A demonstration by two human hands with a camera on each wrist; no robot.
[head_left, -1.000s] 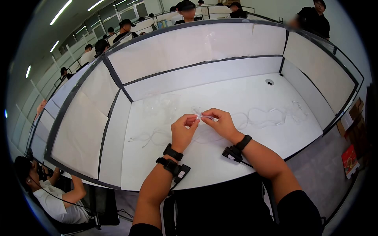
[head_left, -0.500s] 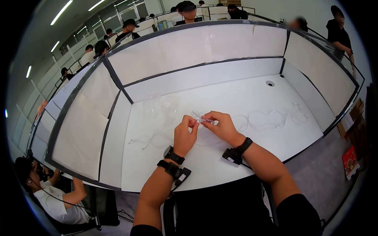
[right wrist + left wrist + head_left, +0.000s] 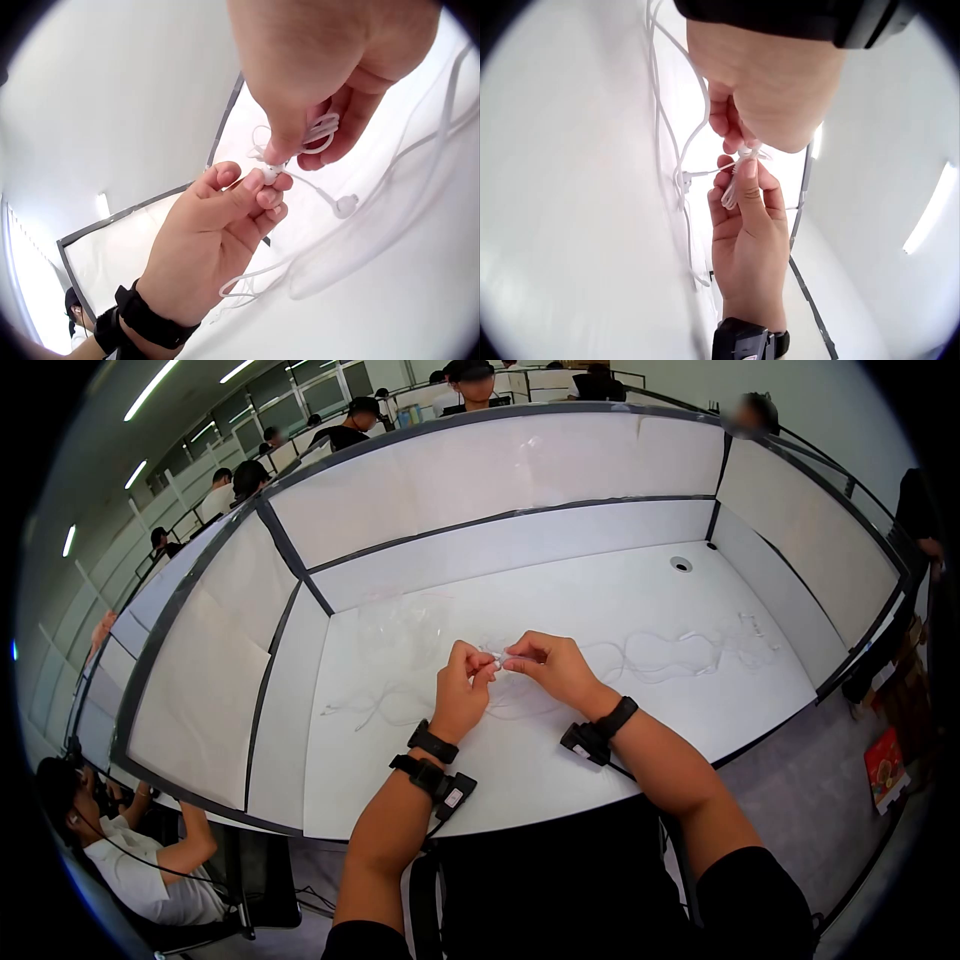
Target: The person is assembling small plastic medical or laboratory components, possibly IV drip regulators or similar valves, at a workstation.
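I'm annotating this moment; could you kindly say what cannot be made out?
Bundled thin white cable: head view, mostly hidden by the left hand and right hand.
Rounded white piece: right wrist view, partly covered by fingertips.
Clear crinkled plastic: head view, outline lost against white desk.
Black-clothed person: head view, cut by right edge.
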